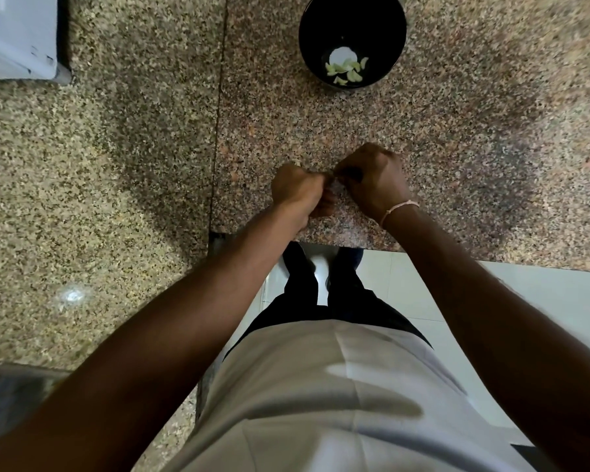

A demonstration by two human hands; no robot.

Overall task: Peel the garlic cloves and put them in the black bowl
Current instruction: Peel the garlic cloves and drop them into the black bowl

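Note:
The black bowl (352,35) stands on the far part of the granite counter, with several pale peeled garlic cloves (346,70) on its bottom. Nearer the counter's front edge my left hand (298,190) and my right hand (372,180) meet, both with fingers curled. Between their fingertips they pinch a small thing, most likely a garlic clove (331,178), which the fingers almost wholly hide. A small pale scrap (297,162) lies on the counter just behind my left hand.
The speckled granite counter (133,165) runs left and far, with a seam (218,114) down it. A white appliance (17,35) sits at the far left corner. The counter's front edge (457,255) drops to a pale tiled floor (542,301).

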